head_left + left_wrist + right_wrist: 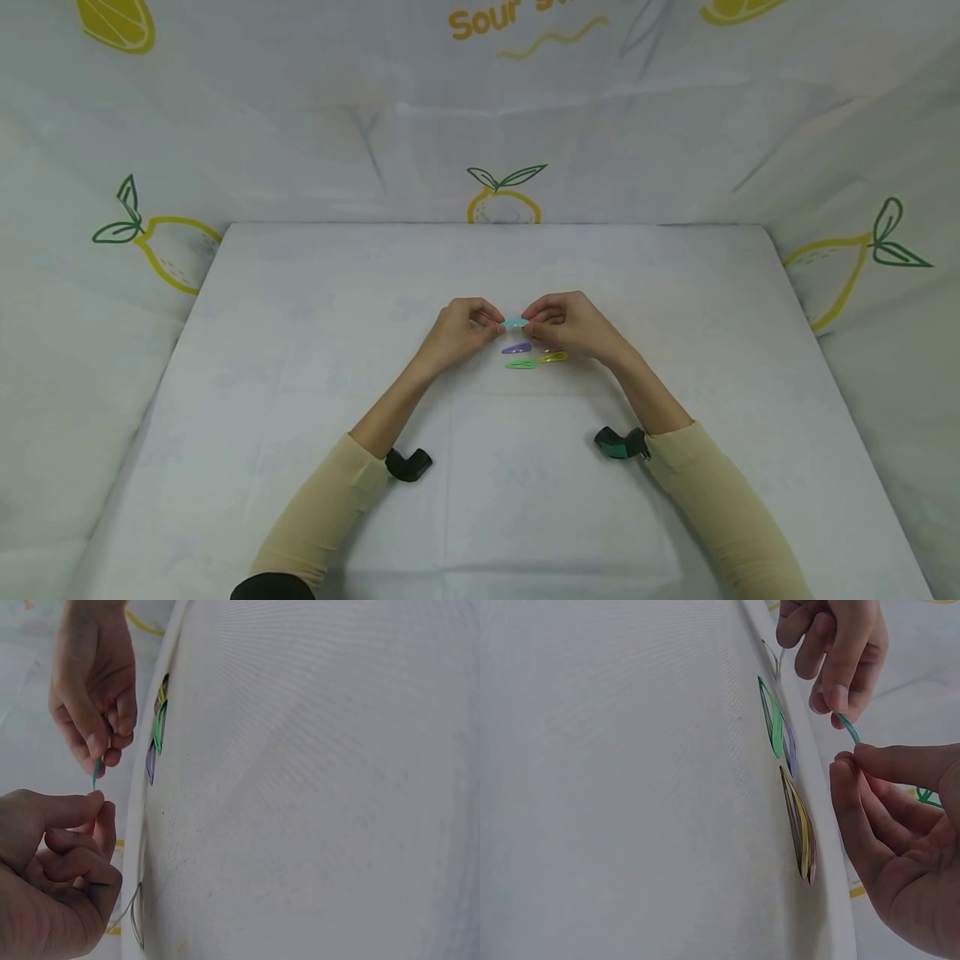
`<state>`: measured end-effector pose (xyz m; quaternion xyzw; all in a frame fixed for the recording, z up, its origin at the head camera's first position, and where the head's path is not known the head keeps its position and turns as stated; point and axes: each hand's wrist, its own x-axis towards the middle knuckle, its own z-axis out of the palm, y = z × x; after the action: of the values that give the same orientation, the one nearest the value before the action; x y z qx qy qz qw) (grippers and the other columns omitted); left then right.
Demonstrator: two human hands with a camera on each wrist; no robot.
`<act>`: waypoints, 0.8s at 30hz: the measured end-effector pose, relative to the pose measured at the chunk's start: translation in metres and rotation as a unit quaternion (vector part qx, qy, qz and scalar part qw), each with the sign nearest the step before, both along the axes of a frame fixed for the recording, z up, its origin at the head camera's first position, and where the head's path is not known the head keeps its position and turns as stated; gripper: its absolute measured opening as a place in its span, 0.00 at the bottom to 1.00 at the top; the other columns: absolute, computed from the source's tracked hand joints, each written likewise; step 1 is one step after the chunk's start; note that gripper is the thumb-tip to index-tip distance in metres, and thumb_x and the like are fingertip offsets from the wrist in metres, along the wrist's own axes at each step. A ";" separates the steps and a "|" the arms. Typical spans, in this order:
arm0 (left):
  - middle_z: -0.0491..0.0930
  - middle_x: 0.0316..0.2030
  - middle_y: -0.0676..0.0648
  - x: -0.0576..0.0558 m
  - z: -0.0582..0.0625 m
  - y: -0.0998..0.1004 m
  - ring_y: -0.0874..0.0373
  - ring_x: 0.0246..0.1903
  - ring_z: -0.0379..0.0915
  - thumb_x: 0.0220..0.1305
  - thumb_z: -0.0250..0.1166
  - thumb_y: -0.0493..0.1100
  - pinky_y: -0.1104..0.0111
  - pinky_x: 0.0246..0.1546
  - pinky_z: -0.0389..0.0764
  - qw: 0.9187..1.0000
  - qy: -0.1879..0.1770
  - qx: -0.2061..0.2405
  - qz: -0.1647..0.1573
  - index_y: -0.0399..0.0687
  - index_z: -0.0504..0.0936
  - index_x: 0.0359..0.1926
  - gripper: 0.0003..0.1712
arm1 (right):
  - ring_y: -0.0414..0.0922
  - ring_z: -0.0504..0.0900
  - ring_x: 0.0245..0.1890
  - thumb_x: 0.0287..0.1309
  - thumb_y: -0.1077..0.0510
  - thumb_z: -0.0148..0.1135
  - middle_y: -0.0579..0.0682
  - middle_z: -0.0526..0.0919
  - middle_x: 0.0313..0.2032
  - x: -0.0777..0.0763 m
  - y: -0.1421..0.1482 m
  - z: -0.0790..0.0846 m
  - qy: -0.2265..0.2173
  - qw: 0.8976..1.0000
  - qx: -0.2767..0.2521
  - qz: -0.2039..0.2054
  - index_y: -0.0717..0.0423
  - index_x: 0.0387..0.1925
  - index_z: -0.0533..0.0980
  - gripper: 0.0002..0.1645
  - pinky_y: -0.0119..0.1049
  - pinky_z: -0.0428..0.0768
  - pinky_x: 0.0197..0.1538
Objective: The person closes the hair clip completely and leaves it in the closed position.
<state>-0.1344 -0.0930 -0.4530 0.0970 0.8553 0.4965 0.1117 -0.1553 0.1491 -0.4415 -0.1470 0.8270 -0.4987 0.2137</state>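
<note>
A teal snap hair clip (pixel 515 322) is held level above the table, between both hands. My left hand (pixel 461 329) pinches one end with thumb and fingertips, and my right hand (pixel 567 321) pinches the other. Just below them on the table lie a purple hair clip (pixel 517 348), a green hair clip (pixel 521 365) and a yellow hair clip (pixel 553 357). A pinkish clip (pixel 812 862) lies beside the yellow one in the right wrist view. Near my left hand, the left wrist view shows a pale clip-like outline (pixel 138 919); its kind is unclear.
A white cloth covers the table (pixel 300 500), and a white curtain (pixel 300 125) with printed lemons hangs around the back and sides. Black wrist devices (pixel 408 465) sit at both cuffs, the right one (pixel 621 443) partly green.
</note>
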 end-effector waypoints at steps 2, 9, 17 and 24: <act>0.91 0.39 0.43 0.000 0.000 0.000 0.53 0.43 0.83 0.71 0.71 0.41 0.67 0.41 0.75 1.000 -0.002 -0.002 -0.002 0.43 0.90 0.46 0.08 | 0.50 0.90 0.39 0.71 0.64 0.65 0.63 0.90 0.43 0.000 0.000 0.000 -0.001 1.000 0.003 0.002 0.66 0.51 0.85 0.12 0.28 0.87 0.42; 0.92 0.38 0.43 -0.001 -0.002 0.001 0.53 0.42 0.82 0.71 0.71 0.41 0.66 0.41 0.75 1.000 -0.011 -0.006 -0.002 0.44 0.90 0.46 0.08 | 0.48 0.89 0.40 0.70 0.63 0.67 0.61 0.90 0.43 -0.001 0.000 0.001 0.012 1.000 0.019 0.007 0.65 0.51 0.85 0.12 0.25 0.83 0.44; 0.92 0.38 0.44 -0.001 -0.004 0.003 0.53 0.43 0.82 0.71 0.70 0.41 0.66 0.43 0.75 1.000 -0.016 -0.008 -0.004 0.44 0.90 0.46 0.07 | 0.45 0.87 0.40 0.69 0.62 0.69 0.60 0.90 0.43 -0.003 0.001 -0.001 0.017 0.999 0.033 0.010 0.64 0.50 0.86 0.12 0.25 0.81 0.44; 0.92 0.38 0.44 -0.001 -0.005 0.002 0.53 0.43 0.82 0.71 0.70 0.41 0.66 0.44 0.75 1.000 -0.022 -0.014 -0.003 0.44 0.90 0.46 0.07 | 0.46 0.87 0.39 0.69 0.61 0.71 0.58 0.89 0.42 -0.005 0.000 -0.004 0.010 0.999 0.042 0.011 0.63 0.51 0.86 0.12 0.26 0.81 0.43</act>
<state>-0.1357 -0.0906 -0.4581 0.0871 0.8593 0.4861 0.1334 -0.1601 0.1493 -0.4451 -0.1517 0.8476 -0.4599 0.2171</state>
